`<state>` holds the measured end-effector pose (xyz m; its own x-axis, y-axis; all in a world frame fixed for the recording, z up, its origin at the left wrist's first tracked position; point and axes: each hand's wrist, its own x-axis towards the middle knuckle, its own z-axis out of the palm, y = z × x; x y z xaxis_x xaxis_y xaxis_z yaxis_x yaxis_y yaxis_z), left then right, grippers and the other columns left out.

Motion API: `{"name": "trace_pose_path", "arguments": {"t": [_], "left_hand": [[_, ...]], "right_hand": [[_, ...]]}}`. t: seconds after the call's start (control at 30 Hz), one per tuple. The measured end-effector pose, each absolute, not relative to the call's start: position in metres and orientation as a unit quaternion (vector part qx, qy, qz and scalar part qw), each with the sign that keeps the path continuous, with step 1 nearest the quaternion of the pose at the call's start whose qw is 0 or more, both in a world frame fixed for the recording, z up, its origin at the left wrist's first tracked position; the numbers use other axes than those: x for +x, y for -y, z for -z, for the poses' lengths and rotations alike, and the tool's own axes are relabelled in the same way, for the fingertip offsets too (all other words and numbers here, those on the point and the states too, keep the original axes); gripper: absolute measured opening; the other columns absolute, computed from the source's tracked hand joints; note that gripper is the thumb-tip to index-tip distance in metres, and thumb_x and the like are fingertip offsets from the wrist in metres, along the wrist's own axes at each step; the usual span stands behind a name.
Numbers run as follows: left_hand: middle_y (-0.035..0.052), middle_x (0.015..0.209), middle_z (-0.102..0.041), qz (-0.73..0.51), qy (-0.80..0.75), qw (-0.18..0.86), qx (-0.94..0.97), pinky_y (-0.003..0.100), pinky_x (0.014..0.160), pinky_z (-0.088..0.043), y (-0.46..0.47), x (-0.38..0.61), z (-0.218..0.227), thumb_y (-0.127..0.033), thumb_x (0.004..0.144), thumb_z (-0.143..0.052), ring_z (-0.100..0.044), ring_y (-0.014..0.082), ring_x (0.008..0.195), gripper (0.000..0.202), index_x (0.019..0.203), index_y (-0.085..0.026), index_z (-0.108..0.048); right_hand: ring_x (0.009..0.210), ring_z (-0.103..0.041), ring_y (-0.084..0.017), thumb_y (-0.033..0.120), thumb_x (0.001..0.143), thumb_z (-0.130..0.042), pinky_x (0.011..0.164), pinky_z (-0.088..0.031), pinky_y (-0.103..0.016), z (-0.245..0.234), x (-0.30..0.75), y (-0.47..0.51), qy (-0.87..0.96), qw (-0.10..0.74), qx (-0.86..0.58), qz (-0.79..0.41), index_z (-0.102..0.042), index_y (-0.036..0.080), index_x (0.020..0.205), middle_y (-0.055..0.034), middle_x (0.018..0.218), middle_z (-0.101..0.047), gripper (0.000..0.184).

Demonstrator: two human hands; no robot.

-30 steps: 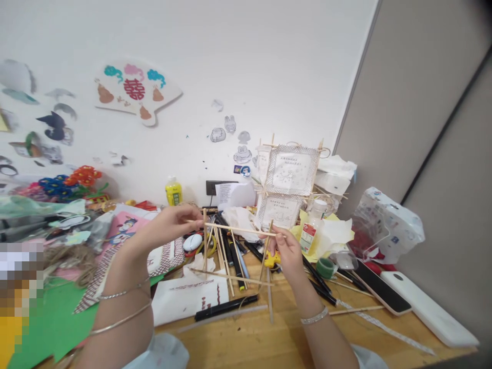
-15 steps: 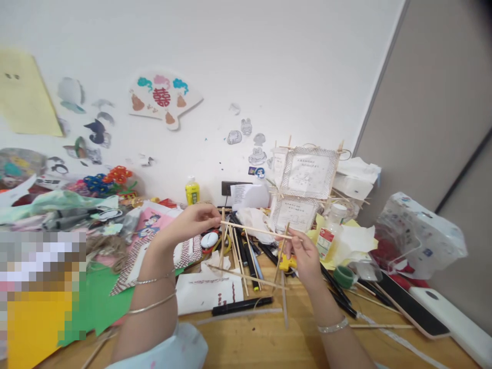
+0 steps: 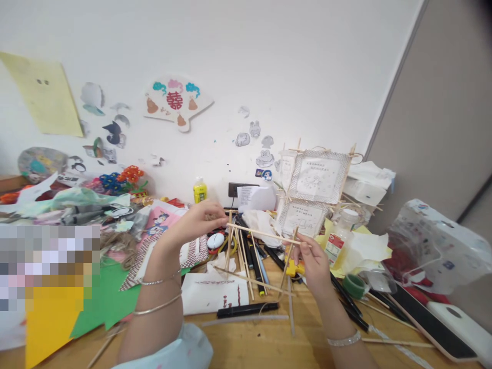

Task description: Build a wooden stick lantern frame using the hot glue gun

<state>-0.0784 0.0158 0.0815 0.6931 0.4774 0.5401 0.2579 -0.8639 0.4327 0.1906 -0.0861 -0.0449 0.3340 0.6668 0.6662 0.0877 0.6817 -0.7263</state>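
A square frame of thin wooden sticks is held up above the table. Its top stick (image 3: 261,232) slopes slightly down to the right, and the bottom stick (image 3: 253,279) crosses the lower ends of the side sticks. My left hand (image 3: 203,219) is closed, its fingertips at the upper left corner. At the upper right corner, my right hand (image 3: 313,256) pinches the end of the top stick near the right side stick (image 3: 287,264). The fingers partly hide both grips.
Several markers lie behind the frame, with a black marker (image 3: 248,309) in front. A yellow glue gun (image 3: 294,268), green tape roll (image 3: 354,286), bottle (image 3: 338,238) and phone (image 3: 430,325) are to the right. Coloured paper (image 3: 109,292) lies left. A stick-framed lantern (image 3: 321,177) stands at the back.
The whole view has shifted, so everything appears farther right and slightly lower. Both hands keep their places on the stick frame, with little visible movement.
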Motion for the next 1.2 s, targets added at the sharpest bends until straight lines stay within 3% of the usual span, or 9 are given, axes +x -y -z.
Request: {"name": "trace_pose_path", "arguments": {"t": [0.4,1.0,1.2], "left_hand": [[0.005,0.079,-0.064,-0.312,-0.277,0.176,0.891,0.03,0.071,-0.047,-0.0062,-0.0736,-0.0848,-0.038,0.08,-0.051,-0.057,0.0165,0.074,0.026,0.07,-0.016,-0.062],[0.005,0.082,-0.064,-0.325,-0.224,0.108,0.913,0.032,0.078,-0.044,-0.0131,-0.0728,-0.0848,-0.034,0.082,-0.052,-0.056,0.0176,0.082,0.021,0.073,-0.018,-0.062],[0.0053,0.083,-0.063,-0.329,-0.272,0.151,0.891,0.031,0.073,-0.045,-0.014,-0.0706,-0.0827,-0.036,0.079,-0.053,-0.056,0.0175,0.08,0.021,0.074,-0.017,-0.061]], "right_hand": [[0.049,-0.049,-0.011,0.032,0.089,-0.048,0.06,-0.044,-0.029,0.0424,0.1906,0.0877,0.539,0.742,-0.353,-0.187,-0.059,0.022,0.105,0.0073,0.047,-0.048,0.023],[0.052,-0.052,-0.013,0.035,0.088,-0.049,0.06,-0.044,-0.031,0.0438,0.1905,0.0879,0.529,0.742,-0.367,-0.187,-0.06,0.02,0.105,0.0048,0.052,-0.054,0.025],[0.049,-0.049,-0.011,0.035,0.087,-0.049,0.058,-0.045,-0.03,0.0428,0.1901,0.088,0.53,0.739,-0.369,-0.193,-0.06,0.021,0.106,0.0044,0.054,-0.056,0.025]]}}
